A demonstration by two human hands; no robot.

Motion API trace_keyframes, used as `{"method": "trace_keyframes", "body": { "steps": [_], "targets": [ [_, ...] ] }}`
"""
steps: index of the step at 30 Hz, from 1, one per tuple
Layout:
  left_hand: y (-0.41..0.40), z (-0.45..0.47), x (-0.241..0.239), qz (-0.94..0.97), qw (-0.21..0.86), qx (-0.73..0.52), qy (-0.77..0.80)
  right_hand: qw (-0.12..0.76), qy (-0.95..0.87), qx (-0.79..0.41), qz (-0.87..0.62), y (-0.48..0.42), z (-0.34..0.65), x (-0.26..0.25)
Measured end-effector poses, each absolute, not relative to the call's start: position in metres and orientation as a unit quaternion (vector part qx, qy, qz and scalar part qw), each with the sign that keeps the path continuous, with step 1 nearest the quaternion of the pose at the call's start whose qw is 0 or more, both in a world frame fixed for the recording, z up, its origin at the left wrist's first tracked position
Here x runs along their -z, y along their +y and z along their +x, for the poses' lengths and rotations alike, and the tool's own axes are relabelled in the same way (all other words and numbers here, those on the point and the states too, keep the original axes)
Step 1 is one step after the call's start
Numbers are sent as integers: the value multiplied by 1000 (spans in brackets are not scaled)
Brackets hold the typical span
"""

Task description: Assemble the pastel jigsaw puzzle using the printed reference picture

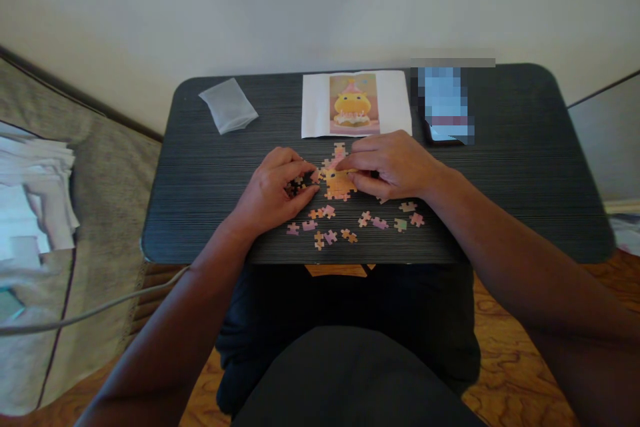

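A partly joined jigsaw puzzle (340, 181), yellow-orange with a pink top, lies in the middle of the dark table. My left hand (275, 188) rests at its left side, thumb and index finger curled about a pinkish puzzle piece (315, 176) at the edge. More pieces (299, 181) show partly under that palm. From the right, my right hand (387, 167) reaches over the puzzle, its fingers closed at the right part of the picture; a piece there is mostly hidden by the fingertips. Several loose puzzle pieces (380, 223) are scattered nearer to me.
Behind the puzzle lies a white sheet (315, 107) with a printed yellow character in a party hat. A clear plastic bag (229, 107) sits at the back left of the table (525, 167). A phone (445, 107), blurred out, is at the back right. A cable (100, 312) runs at left.
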State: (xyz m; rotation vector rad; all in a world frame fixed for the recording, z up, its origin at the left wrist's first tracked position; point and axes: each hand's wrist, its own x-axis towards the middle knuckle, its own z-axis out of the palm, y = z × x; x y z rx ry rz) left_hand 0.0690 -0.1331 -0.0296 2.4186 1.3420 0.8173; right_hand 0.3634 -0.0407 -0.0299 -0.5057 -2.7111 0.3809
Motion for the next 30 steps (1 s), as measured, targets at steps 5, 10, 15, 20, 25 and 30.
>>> {"method": "trace_keyframes", "body": {
  "steps": [5,10,15,20,25,30],
  "targets": [
    [-133,73,31,828,124,-290,463,182,-959,-126,-179,-40,364,30],
    [-133,74,32,824,133,-299,462,190,-958,-128,-172,-39,364,30],
    [-131,73,29,818,158,-283,476,181,-959,-126,-176,-40,364,30],
    [-130,72,28,815,175,-284,475,184,-959,-127,-173,-40,364,30],
    [-131,70,29,811,184,-301,467,189,-957,-128,-181,-39,365,31],
    [-131,66,28,809,176,-299,474,196,-956,-125,-181,-40,365,31]
  ]
}}
